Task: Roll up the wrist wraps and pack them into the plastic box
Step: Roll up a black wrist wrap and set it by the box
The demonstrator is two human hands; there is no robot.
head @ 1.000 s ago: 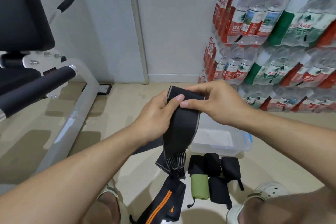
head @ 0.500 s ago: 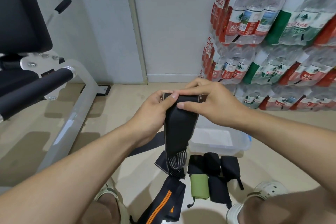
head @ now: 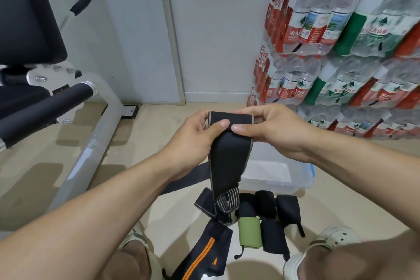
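A long black wrist wrap [head: 229, 154] with grey edging hangs from both my hands in mid-air, its striped end dangling near the floor. My left hand [head: 195, 138] pinches the wrap's top end from the left, thumb on the front. My right hand [head: 279, 129] pinches the same end from the right, thumb on the front too. The clear plastic box [head: 295, 177] sits on the floor behind the wrap. Several rolled wraps [head: 275, 211], black and one green [head: 248, 231], lie in front of the box. A black wrap with orange stripes [head: 204, 254] lies between my feet.
A white exercise bench frame [head: 91, 143] with black pads stands at the left. Stacked packs of water bottles [head: 341, 57] fill the right side by the wall. My feet in light shoes [head: 329, 243] flank the wraps on the beige floor.
Both hands have worked the wrap's top end: it was folded down into a narrow band, and now a wider flat fold shows between my thumbs. The wrap hangs as before.
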